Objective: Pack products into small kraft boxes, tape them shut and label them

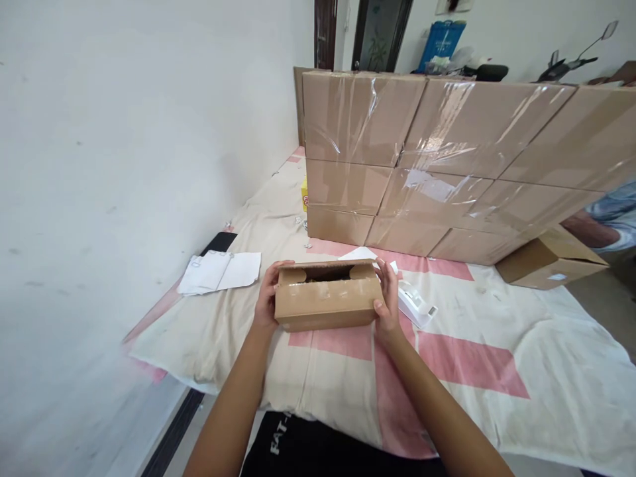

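Note:
Between my two hands is a small brown cardboard box (325,303), tilted so that a dark gap shows along its top. What lies inside is too dark to make out. My left hand (267,295) is closed against the box's left end. My right hand (389,298) grips the right end, its thumb on the front face and fingers at the upper corner. Just right of that hand lies a white handheld device (416,305) with a small display. White papers (218,271) rest on the cloth to the left, partly over a black flat object (218,242).
A wall of taped cardboard cartons (447,159) stands across the back of the cloth-covered table (338,391). Another carton (551,258) sits at the right, near a person's arm (589,227). A white wall (124,165) borders the left side. A yellow item (305,195) shows beside the cartons.

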A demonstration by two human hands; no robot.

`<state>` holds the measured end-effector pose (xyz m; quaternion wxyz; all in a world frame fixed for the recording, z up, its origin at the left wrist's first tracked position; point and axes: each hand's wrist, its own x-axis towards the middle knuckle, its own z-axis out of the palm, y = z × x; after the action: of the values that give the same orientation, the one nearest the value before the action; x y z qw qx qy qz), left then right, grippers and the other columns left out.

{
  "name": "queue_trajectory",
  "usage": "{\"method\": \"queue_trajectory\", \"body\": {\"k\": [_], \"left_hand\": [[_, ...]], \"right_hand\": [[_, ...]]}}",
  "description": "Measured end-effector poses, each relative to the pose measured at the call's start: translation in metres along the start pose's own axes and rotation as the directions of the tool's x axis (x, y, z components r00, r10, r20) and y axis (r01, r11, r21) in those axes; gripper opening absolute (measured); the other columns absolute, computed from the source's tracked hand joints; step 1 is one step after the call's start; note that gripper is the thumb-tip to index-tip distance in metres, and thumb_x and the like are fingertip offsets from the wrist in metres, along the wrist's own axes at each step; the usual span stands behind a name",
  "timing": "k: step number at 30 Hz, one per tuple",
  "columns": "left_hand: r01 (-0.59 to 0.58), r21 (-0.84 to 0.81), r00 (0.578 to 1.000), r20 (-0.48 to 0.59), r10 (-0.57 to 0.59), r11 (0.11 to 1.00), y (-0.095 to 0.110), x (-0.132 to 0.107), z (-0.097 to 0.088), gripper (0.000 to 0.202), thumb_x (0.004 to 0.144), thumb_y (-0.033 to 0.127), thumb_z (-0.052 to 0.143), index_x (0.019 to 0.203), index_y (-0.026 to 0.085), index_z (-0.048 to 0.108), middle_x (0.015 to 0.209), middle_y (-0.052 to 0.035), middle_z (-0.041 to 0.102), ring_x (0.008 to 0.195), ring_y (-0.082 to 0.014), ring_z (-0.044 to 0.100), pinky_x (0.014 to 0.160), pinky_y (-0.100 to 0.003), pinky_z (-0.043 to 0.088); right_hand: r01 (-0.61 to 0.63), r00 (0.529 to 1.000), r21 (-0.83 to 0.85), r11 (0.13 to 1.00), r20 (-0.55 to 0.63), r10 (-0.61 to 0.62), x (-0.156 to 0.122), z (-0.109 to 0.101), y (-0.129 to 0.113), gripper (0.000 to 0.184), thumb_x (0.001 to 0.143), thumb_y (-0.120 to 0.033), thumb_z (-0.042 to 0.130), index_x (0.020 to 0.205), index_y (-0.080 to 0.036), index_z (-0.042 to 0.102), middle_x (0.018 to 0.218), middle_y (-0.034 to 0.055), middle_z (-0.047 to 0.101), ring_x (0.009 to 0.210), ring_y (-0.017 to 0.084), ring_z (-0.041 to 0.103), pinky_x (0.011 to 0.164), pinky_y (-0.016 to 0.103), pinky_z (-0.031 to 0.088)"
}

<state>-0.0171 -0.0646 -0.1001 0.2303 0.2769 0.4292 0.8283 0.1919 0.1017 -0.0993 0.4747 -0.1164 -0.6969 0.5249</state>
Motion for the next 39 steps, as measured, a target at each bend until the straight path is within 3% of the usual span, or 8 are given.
{"method": "queue_trajectory", "body": {"k": [5,11,21,25,28,30,34,39], "left_hand": [[-0.036,-0.031,0.999,0.015,0.036,0.999,-0.004,0.003,0.016,0.028,0.089,0.051,0.062,0.093,0.024,0.065,0.120,-0.0065,0.067,0.117,-0.0239,0.061,0.102,-0.037,0.045],[-0.010,-0.001,0.998,0.062,0.010,1.000,-0.008,0.003,0.020,0.036,0.084,0.058,0.065,0.096,0.025,0.055,0.120,-0.0064,0.063,0.111,-0.0246,0.062,0.097,-0.039,0.048],[0.127,0.364,0.969,0.154,-0.194,0.923,0.025,0.015,0.012,0.018,0.075,0.026,0.062,0.092,0.022,0.063,0.122,-0.0057,0.062,0.109,-0.0256,0.059,0.087,-0.032,0.048],[0.034,0.665,0.921,0.269,-0.282,0.746,0.060,0.021,0.016,0.024,0.084,0.022,0.055,0.097,0.025,0.074,0.117,-0.0056,0.064,0.116,-0.0271,0.057,0.098,-0.036,0.047],[-0.230,0.879,0.926,0.330,-0.185,0.417,0.070,0.010,0.040,0.028,0.092,0.025,0.049,0.103,0.029,0.074,0.132,-0.0060,0.062,0.134,-0.0316,0.050,0.111,-0.047,0.040],[-0.344,0.908,0.926,0.370,-0.071,0.241,0.059,-0.009,0.069,0.025,0.096,0.027,0.049,0.103,0.029,0.073,0.136,-0.0070,0.064,0.139,-0.0363,0.048,0.117,-0.058,0.029],[-0.442,0.873,0.897,0.434,0.084,0.206,0.013,-0.052,0.121,0.043,0.091,0.039,0.064,0.130,0.020,0.065,0.147,-0.0184,0.059,0.140,-0.0434,0.049,0.119,-0.061,0.025],[-0.464,0.831,0.882,0.405,0.240,0.306,-0.013,-0.053,0.122,0.054,0.081,0.041,0.079,0.131,0.026,0.069,0.142,-0.0134,0.065,0.132,-0.0437,0.057,0.117,-0.056,0.031]], "right_hand": [[0.020,1.000,0.004,1.000,-0.006,-0.020,-0.002,-0.004,0.003,0.071,0.094,-0.058,0.054,0.158,-0.034,0.036,0.167,0.0041,0.036,0.157,0.032,0.026,0.125,0.054,0.027],[-0.050,0.998,-0.044,0.998,-0.028,0.048,0.003,-0.007,-0.010,0.070,0.090,-0.051,0.054,0.156,-0.030,0.040,0.164,0.0046,0.039,0.153,0.034,0.033,0.121,0.052,0.034],[-0.103,0.995,-0.049,0.993,-0.019,0.102,0.009,-0.007,-0.020,0.066,0.077,-0.025,0.049,0.143,-0.028,0.054,0.156,0.0040,0.049,0.147,0.032,0.041,0.123,0.053,0.032],[-0.074,0.997,-0.034,0.997,-0.019,0.073,0.013,-0.008,-0.020,0.061,0.072,-0.022,0.051,0.133,-0.028,0.060,0.152,0.0060,0.051,0.146,0.032,0.042,0.121,0.053,0.035],[-0.067,0.997,-0.031,0.997,-0.032,0.066,0.014,-0.007,-0.021,0.060,0.070,-0.020,0.051,0.129,-0.027,0.061,0.149,0.0076,0.051,0.145,0.032,0.043,0.118,0.051,0.038],[-0.068,0.997,-0.028,0.997,-0.037,0.066,0.014,-0.007,-0.022,0.058,0.071,-0.019,0.051,0.127,-0.027,0.061,0.149,0.0083,0.051,0.144,0.031,0.044,0.116,0.050,0.041],[-0.046,0.997,-0.035,0.998,-0.055,0.044,0.011,-0.009,-0.023,0.051,0.076,-0.022,0.054,0.126,-0.026,0.060,0.146,0.0103,0.051,0.142,0.030,0.046,0.115,0.049,0.043],[-0.078,0.995,-0.061,0.995,-0.066,0.074,0.008,-0.012,-0.018,0.047,0.083,-0.025,0.056,0.130,-0.027,0.056,0.149,0.0109,0.048,0.142,0.028,0.046,0.113,0.047,0.046]]}}
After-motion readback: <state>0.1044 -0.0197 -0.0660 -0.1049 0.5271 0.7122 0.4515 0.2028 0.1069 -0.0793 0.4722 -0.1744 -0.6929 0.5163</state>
